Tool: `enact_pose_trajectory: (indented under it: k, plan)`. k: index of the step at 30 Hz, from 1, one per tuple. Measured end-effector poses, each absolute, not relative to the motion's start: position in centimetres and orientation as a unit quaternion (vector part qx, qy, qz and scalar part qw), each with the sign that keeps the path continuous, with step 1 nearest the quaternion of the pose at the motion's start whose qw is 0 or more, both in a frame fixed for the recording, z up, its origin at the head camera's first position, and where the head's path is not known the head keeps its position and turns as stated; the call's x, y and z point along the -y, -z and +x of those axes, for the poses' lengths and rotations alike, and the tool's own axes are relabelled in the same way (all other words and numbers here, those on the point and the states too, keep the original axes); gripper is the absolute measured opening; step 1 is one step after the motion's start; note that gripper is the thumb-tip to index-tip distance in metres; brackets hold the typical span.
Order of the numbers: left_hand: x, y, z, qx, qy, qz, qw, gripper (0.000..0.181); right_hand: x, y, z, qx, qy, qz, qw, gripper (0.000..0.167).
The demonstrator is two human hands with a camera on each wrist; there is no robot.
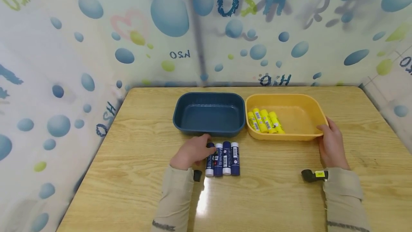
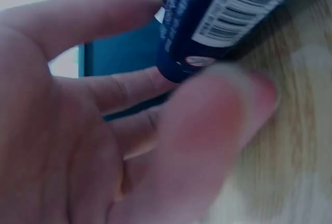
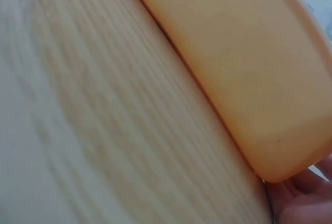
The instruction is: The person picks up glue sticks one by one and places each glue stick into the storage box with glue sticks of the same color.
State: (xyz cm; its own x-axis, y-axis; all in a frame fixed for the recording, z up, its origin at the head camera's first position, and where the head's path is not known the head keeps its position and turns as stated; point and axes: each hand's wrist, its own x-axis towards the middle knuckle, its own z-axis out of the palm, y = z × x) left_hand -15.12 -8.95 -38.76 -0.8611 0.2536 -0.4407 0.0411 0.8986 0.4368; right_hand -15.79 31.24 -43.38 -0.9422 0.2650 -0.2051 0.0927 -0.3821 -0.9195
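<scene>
Several navy-and-white glue sticks (image 1: 226,158) lie side by side on the table, in front of a dark blue plastic tray (image 1: 209,131). My left hand (image 1: 194,150) is at the far end of the leftmost sticks, fingers spread and fairly straight. In the left wrist view a glue stick (image 2: 207,22) with a barcode appears beyond the blurred thumb, near the fingertips. My right hand (image 1: 333,144) grips the front right corner of a yellow-orange tray (image 1: 283,137), thumb at the rim. Yellow glue sticks (image 1: 265,121) lie in that tray's left part. The right wrist view shows the tray's outer wall (image 3: 249,68) and a few fingers.
Both trays stand next to each other towards the back of the wooden table (image 1: 135,153). Behind the table and on its left hangs a pale sheet (image 1: 212,49) printed with bubbles and letters.
</scene>
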Motion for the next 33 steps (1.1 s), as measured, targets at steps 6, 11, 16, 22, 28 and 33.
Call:
enact_pose_trajectory:
  k: [6, 11, 16, 22, 28, 33]
  plan:
    - [8.7, 39.1, -15.1, -0.940, -0.207, 0.083, 0.257, 0.048, -31.3, 43.5, -15.8, 0.558, -0.813, -0.158, 0.052, 0.054]
    - [8.6, 39.2, -15.2, -0.944, -0.192, 0.095, 0.250, 0.043, -31.2, 43.5, -15.8, 0.568, -0.805, -0.162, 0.049, 0.053]
    - [8.6, 39.1, -15.3, -0.947, -0.183, 0.112, 0.239, 0.039, -31.3, 43.5, -15.9, 0.570, -0.803, -0.164, 0.047, 0.053]
    - [9.3, 38.8, -15.3, -0.939, -0.210, 0.145, 0.231, 0.038, -31.2, 43.4, -15.8, 0.549, -0.819, -0.156, 0.056, 0.058]
    - [10.4, 38.4, -15.3, -0.929, -0.244, 0.139, 0.239, 0.031, -31.1, 43.5, -15.8, 0.521, -0.839, -0.145, 0.061, 0.062]
    - [10.5, 37.6, -15.2, -0.915, -0.277, 0.142, 0.255, 0.028, -31.5, 43.7, -15.8, 0.511, -0.845, -0.142, 0.061, 0.060]
